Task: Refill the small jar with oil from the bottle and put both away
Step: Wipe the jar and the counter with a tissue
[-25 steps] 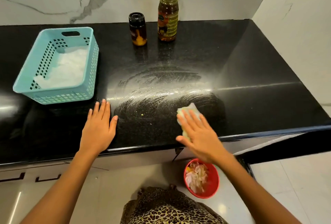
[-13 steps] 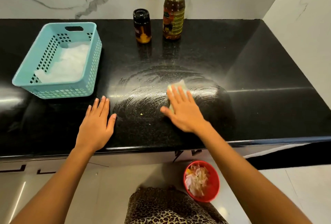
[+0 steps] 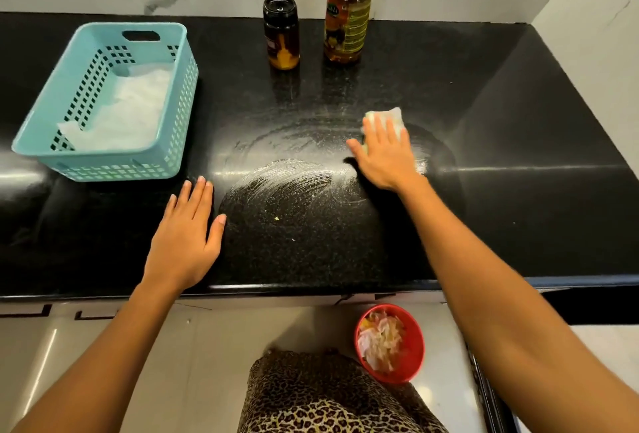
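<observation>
Counter: we see glossy black speckled stone, smeared with pale wet arcs.
Right hand: fingers flat, pressing a soft pale cloth onto the stone.
Left hand: open, palm down, holding nothing.
Jar: small, dark glass, black lid on, by the back wall.
Bottle: ribbed clear plastic, amber oil, just right of the jar, apart.
Basket: teal perforated plastic, white paper inside.
Bowl: round, red, on the floor.
</observation>
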Tool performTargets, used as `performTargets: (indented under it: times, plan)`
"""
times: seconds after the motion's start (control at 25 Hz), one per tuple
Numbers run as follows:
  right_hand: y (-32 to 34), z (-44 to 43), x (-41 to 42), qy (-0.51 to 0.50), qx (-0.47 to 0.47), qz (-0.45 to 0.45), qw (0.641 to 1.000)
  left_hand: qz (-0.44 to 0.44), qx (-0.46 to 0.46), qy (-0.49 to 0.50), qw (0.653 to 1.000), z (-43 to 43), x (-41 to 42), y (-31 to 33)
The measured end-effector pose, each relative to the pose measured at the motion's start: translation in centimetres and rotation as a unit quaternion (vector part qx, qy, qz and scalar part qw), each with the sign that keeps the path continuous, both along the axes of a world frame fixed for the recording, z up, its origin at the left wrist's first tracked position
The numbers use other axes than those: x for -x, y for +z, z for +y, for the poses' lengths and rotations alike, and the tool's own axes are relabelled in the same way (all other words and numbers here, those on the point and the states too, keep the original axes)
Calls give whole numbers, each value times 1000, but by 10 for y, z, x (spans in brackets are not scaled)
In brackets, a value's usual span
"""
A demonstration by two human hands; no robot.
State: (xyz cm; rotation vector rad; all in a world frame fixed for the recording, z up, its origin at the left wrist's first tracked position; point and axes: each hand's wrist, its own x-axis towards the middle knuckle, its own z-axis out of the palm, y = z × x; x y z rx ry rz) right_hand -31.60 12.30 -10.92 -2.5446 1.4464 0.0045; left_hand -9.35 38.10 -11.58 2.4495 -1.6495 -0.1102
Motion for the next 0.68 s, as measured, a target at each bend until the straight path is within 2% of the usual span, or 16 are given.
performTargets:
  times: [0.08, 0.2, 0.28, 0.4, 0.48, 0.56, 0.68]
  plan:
    - [-1, 44, -18, 89, -6, -8, 996, 1, -1, -2, 1000, 0, 0, 0]
    - [3, 104, 16, 209, -5, -16, 978, 2, 1, -4, 1000, -1, 0, 1]
    - [2, 93, 52, 183, 17, -6, 983, 2, -1, -2, 1000, -1, -1, 0]
    - [1, 17, 77, 29, 23, 28, 999, 1, -2, -1, 1000, -2, -2, 0]
    - [3, -29, 59, -31, 5, 27, 999, 0, -6, -4, 1000, -3, -2, 1]
    - [3, -50, 17, -37, 4, 16, 999, -2, -6, -3, 1000, -4, -2, 1]
    - [2, -19, -46, 40, 12, -5, 999, -4, -9, -4, 1000, -4, -2, 1]
